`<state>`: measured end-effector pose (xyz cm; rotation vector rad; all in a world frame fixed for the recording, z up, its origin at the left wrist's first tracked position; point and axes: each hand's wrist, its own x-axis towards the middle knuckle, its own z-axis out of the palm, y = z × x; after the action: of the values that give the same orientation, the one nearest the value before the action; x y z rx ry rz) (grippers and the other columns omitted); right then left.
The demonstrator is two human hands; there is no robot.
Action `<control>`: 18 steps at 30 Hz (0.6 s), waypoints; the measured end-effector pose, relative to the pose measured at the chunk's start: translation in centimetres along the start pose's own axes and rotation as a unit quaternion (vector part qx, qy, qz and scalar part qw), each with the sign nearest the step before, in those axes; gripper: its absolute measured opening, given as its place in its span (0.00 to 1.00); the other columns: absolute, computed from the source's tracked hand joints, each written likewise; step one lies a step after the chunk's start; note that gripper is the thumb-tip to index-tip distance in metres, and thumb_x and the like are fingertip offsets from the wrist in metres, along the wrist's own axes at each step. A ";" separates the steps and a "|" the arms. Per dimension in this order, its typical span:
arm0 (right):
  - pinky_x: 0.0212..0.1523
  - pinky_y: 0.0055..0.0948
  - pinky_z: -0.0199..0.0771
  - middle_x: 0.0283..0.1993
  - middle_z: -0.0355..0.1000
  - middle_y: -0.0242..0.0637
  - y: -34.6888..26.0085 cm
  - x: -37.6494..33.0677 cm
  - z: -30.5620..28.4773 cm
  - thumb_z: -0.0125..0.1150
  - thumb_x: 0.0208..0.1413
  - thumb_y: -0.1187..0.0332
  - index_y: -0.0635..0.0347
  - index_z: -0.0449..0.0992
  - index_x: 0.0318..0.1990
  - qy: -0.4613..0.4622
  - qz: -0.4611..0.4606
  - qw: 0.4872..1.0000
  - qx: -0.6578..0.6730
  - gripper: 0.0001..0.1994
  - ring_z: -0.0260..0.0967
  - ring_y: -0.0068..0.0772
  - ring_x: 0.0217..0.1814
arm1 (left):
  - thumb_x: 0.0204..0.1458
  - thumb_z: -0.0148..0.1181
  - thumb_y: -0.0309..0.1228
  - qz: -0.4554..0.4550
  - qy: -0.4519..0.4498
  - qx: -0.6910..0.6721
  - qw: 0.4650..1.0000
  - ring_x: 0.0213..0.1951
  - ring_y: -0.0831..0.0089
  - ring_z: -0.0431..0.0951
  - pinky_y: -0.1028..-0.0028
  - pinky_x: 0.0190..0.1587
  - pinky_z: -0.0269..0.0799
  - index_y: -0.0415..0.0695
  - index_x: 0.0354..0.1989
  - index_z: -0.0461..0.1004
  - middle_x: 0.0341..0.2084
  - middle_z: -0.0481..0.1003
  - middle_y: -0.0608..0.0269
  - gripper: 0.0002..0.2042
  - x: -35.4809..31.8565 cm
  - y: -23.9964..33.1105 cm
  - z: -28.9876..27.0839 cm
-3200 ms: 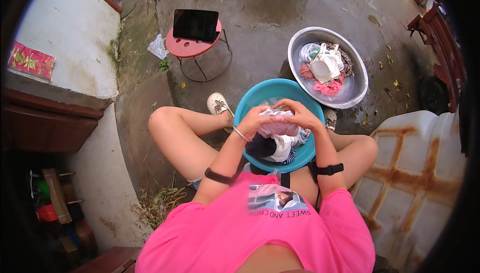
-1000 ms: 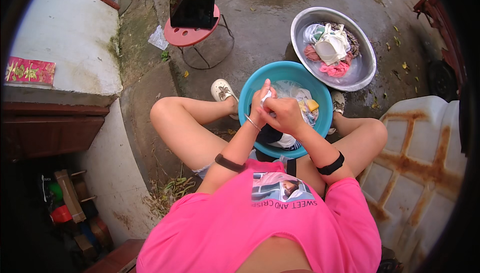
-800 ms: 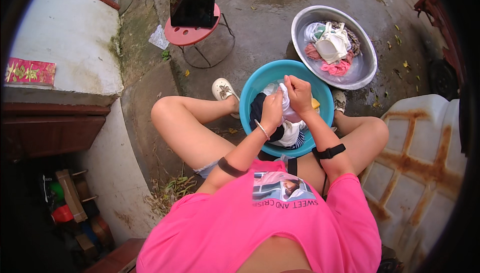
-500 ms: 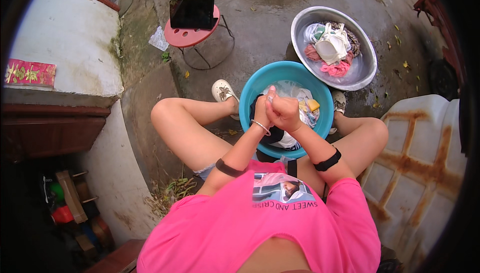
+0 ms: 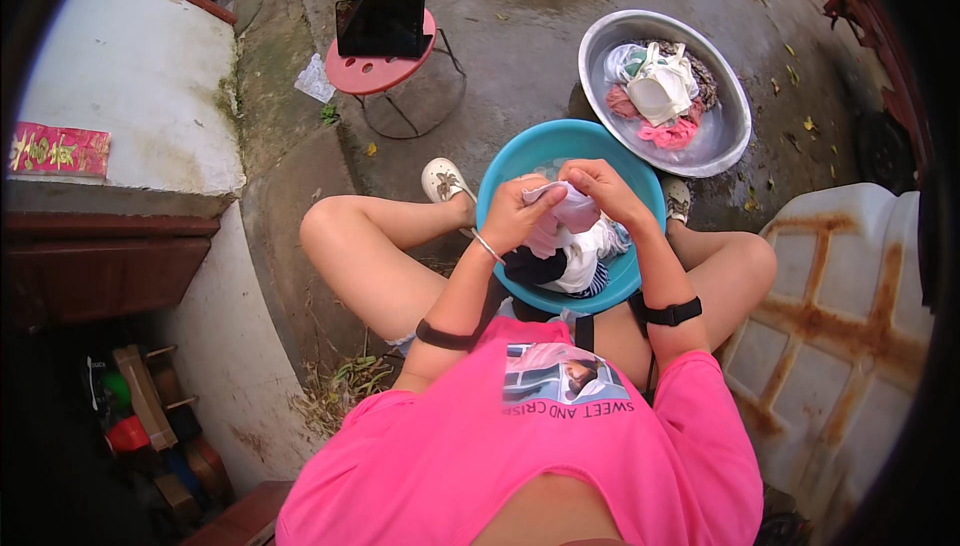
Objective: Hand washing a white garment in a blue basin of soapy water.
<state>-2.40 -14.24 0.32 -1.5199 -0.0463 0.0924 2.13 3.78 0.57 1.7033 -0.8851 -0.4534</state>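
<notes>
A small wet, pale pinkish-white cloth (image 5: 574, 210) is stretched between my hands above the blue basin (image 5: 497, 168). Its exact kind of garment cannot be made out. My left hand (image 5: 513, 214) pinches one edge with the thumb on top. On the other side, my right hand (image 5: 606, 189) has its fingers closed on the cloth. Below them in the basin lie a black garment (image 5: 533, 267), white cloth (image 5: 580, 264) and a navy-and-white striped piece (image 5: 592, 282). My hands and the held cloth hide the far part of the basin's contents.
A metal basin (image 5: 735, 144) with white and pink laundry (image 5: 660, 86) stands beyond the blue one, to the right. A red round stool (image 5: 365, 73) bears a black tablet (image 5: 380, 26) at the far left. Close on my right is a rust-stained white container (image 5: 830, 316).
My hands were clenched together over the basin; now they are apart with the cloth spread between them. The yellow block seen in the basin before is now hidden.
</notes>
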 end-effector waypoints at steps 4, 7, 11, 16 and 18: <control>0.32 0.21 0.61 0.26 0.67 0.25 -0.3 -0.6 -1.1 0.66 0.41 0.64 0.64 0.71 0.27 -0.112 0.052 0.968 -0.219 0.13 0.61 0.16 0.32 | 0.56 0.52 0.41 -0.082 0.164 -0.152 0.971 0.25 0.84 0.63 0.79 0.27 0.61 0.36 0.28 0.72 0.17 0.67 0.71 0.17 -0.4 0.0 0.7; 0.35 0.18 0.63 0.30 0.68 0.27 1.3 0.0 -0.8 0.55 0.37 0.81 0.62 0.68 0.31 0.006 0.057 0.992 0.110 0.10 0.64 0.18 0.34 | 0.56 0.50 0.42 -0.053 0.239 -0.104 0.964 0.23 0.85 0.60 0.81 0.25 0.58 0.36 0.25 0.71 0.16 0.65 0.71 0.19 0.2 -0.2 1.1; 0.36 0.21 0.66 0.31 0.68 0.30 0.8 0.1 3.3 0.45 0.42 0.77 0.62 0.66 0.37 0.144 -0.077 0.984 0.075 0.11 0.66 0.21 0.35 | 0.57 0.48 0.44 -0.143 0.290 -0.179 0.929 0.19 0.85 0.59 0.81 0.22 0.55 0.40 0.18 0.68 0.13 0.61 0.70 0.21 0.8 -0.9 1.5; 0.21 0.30 0.64 0.18 0.64 0.37 -2.3 -2.4 8.1 0.59 0.39 0.69 0.57 0.66 0.21 0.008 -0.330 0.878 -0.346 0.07 0.65 0.40 0.19 | 0.57 0.45 0.45 -0.229 0.116 -0.605 0.754 0.13 0.82 0.55 0.81 0.19 0.52 0.49 0.12 0.56 0.08 0.55 0.72 0.23 0.4 -3.8 3.2; 0.17 0.34 0.60 0.15 0.61 0.38 0.9 -0.8 5.5 0.58 0.47 0.64 0.58 0.64 0.17 0.171 -0.301 0.894 -0.283 0.13 0.62 0.42 0.16 | 0.58 0.46 0.39 -0.298 0.303 -0.518 0.742 0.19 0.83 0.64 0.83 0.23 0.59 0.48 0.20 0.68 0.16 0.65 0.73 0.15 0.8 1.8 5.1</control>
<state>-3.73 -8.77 -0.24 -2.0152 -0.2799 -0.7471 -1.50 -0.32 0.77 0.8850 0.4309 -0.5976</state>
